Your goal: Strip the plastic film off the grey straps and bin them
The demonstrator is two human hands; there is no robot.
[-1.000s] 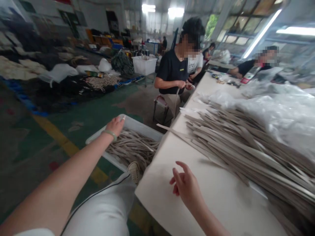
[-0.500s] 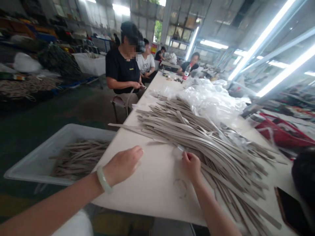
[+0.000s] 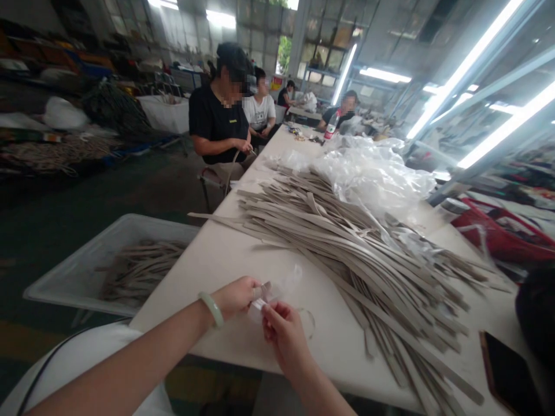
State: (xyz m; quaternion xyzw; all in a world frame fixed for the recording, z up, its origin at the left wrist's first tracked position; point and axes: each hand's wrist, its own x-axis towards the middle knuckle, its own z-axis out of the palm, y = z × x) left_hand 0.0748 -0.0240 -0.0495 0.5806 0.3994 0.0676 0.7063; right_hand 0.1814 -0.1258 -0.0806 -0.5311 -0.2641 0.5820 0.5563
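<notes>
My left hand (image 3: 237, 296), with a pale green bangle at the wrist, is closed near the table's front edge. A small greyish piece (image 3: 266, 287) shows at its fingertips; its kind is unclear. Close beside it, my right hand (image 3: 284, 329) pinches a small white piece (image 3: 257, 306), whose kind I cannot make out. Thin translucent plastic (image 3: 291, 282) shows just beyond the fingers, blurred. A thin ring-shaped loop (image 3: 310, 321) lies on the table by my right hand. To the right spreads a large heap of flat beige straps (image 3: 347, 237).
Crumpled clear plastic (image 3: 373, 170) covers the heap's far end. A white bin (image 3: 78, 289) of straps stands left of the table (image 3: 208, 248). A phone (image 3: 509, 370) lies at the right. A co-worker in black (image 3: 219, 130) sits on the left; other people sit farther back.
My right hand has moved left and nearer, away from the heap, with the white piece in it. My left hand has come right, and the two hands now meet.
</notes>
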